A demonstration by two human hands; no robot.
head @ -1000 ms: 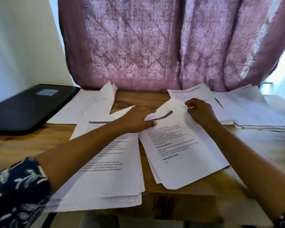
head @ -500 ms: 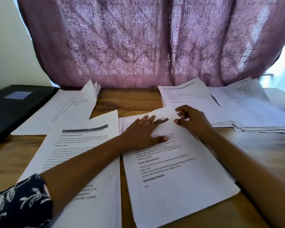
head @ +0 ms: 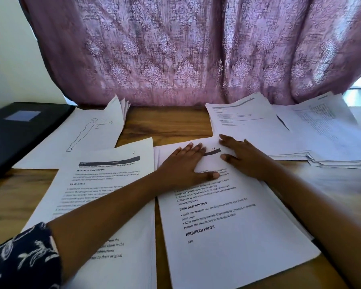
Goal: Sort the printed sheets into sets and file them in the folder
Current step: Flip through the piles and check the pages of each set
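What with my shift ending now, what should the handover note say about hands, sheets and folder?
Left hand: open, flat on the middle stack.
Right hand: open, flat near that stack's top.
Others: left stack beside it, drawing stack behind that, right stacks at the far side.
Folder: closed, far left.
Done: sheets lie in separate stacks.
Left: finish the sets, file them.

Mauve patterned curtain point(head: 186, 51) — behind wooden table point(head: 167, 122).
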